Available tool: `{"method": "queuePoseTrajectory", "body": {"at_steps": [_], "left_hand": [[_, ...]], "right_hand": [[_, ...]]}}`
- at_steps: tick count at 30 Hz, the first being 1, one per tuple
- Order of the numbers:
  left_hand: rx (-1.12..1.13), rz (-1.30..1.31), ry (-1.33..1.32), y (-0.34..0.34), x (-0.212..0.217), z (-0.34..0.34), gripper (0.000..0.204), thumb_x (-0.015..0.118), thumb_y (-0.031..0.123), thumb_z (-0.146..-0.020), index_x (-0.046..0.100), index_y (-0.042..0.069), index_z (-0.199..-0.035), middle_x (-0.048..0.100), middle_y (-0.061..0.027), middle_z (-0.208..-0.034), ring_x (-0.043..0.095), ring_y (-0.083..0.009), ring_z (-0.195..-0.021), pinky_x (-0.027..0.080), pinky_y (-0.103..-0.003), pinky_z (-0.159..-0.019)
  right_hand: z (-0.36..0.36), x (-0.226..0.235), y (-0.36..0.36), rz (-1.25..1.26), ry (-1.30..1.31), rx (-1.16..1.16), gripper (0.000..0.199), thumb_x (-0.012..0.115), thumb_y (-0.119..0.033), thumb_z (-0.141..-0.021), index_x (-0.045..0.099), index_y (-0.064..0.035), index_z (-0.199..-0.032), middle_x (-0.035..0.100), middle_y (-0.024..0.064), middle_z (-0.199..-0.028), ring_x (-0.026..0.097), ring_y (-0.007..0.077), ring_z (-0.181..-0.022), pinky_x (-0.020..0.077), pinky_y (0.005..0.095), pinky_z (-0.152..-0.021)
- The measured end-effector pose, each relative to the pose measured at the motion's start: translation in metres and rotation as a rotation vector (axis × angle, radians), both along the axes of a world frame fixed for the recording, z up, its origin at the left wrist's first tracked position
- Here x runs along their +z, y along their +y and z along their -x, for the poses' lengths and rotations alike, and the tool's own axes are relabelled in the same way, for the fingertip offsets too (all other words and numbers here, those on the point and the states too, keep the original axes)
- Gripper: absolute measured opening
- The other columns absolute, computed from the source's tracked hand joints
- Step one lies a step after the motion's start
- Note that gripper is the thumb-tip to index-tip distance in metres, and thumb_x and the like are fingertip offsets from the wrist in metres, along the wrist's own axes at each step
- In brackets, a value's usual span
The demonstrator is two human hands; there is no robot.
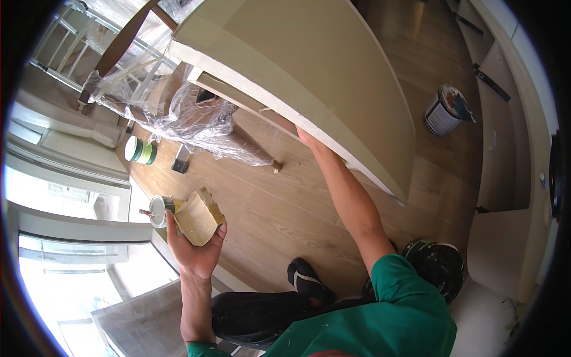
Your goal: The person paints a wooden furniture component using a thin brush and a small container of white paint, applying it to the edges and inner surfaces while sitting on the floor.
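My left hand [197, 253] holds up a small cut-down carton [197, 219], tan inside with rough, stained edges. Fingers and thumb wrap around its lower sides. Just behind it is an open paint can [158, 209] with a brush [147, 212] at its rim. On the other side, my right arm stretches forward to a large cream panel [297, 77] with a pale, thick edge. My right hand [304, 136] reaches in behind that edge; its fingers are hidden, so whether it grips anything does not show.
Plastic-wrapped furniture [190, 122] stands ahead on the wood floor [262, 196]. A green-and-white tub [140, 150] sits at the left near the windows. To the right are a paint-smeared bucket [443, 111], a black bucket-like container [437, 268] and open cabinets [505, 125].
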State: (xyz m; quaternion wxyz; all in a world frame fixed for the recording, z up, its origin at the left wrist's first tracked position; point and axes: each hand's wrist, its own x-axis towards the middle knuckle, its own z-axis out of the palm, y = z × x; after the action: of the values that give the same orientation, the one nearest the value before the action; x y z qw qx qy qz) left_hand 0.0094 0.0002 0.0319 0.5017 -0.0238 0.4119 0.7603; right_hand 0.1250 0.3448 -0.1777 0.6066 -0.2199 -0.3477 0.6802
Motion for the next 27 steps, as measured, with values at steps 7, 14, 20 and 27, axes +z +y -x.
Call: {"method": "queuePoseTrajectory", "body": {"at_steps": [7,14,20,27], "left_hand": [[-0.027,-0.016,0.003,-0.001,0.000,-0.001,0.059,0.043,0.059,-0.106,0.050,0.014,-0.143,0.060,-0.0100,-0.136,0.059,-0.0281,-0.121,0.048,-0.049,-0.097],[-0.014,-0.010,-0.004,-0.001,0.001,-0.002,0.060,0.043,0.059,-0.106,0.050,0.013,-0.143,0.060,-0.0105,-0.136,0.058,-0.0279,-0.122,0.048,-0.048,-0.098],[-0.068,-0.050,0.033,-0.002,-0.003,0.000,0.062,0.045,0.055,-0.106,0.050,0.008,-0.146,0.060,-0.0122,-0.138,0.060,-0.0281,-0.121,0.048,-0.046,-0.103],[-0.011,0.000,-0.002,0.000,0.000,-0.001,0.061,0.042,0.060,-0.106,0.050,0.013,-0.144,0.060,-0.0106,-0.138,0.058,-0.0282,-0.121,0.047,-0.048,-0.097]], "right_hand": [[-0.003,-0.003,-0.001,0.003,-0.015,-0.006,0.016,0.072,-0.013,-0.095,0.064,-0.0031,-0.106,0.068,0.0079,-0.093,0.059,0.0135,-0.077,0.0459,0.0280,-0.067],[0.004,-0.002,-0.002,-0.001,-0.026,0.006,0.017,0.072,-0.014,-0.095,0.064,-0.0028,-0.106,0.068,0.0079,-0.094,0.059,0.0134,-0.078,0.0465,0.0279,-0.067],[0.008,-0.002,-0.003,-0.010,-0.037,0.015,0.018,0.072,-0.015,-0.096,0.064,-0.0025,-0.107,0.068,0.0078,-0.094,0.060,0.0134,-0.078,0.0470,0.0279,-0.067],[0.002,-0.007,-0.007,-0.045,-0.110,0.092,0.019,0.072,-0.016,-0.097,0.064,-0.0022,-0.107,0.068,0.0078,-0.095,0.060,0.0133,-0.078,0.0476,0.0279,-0.067]]}}
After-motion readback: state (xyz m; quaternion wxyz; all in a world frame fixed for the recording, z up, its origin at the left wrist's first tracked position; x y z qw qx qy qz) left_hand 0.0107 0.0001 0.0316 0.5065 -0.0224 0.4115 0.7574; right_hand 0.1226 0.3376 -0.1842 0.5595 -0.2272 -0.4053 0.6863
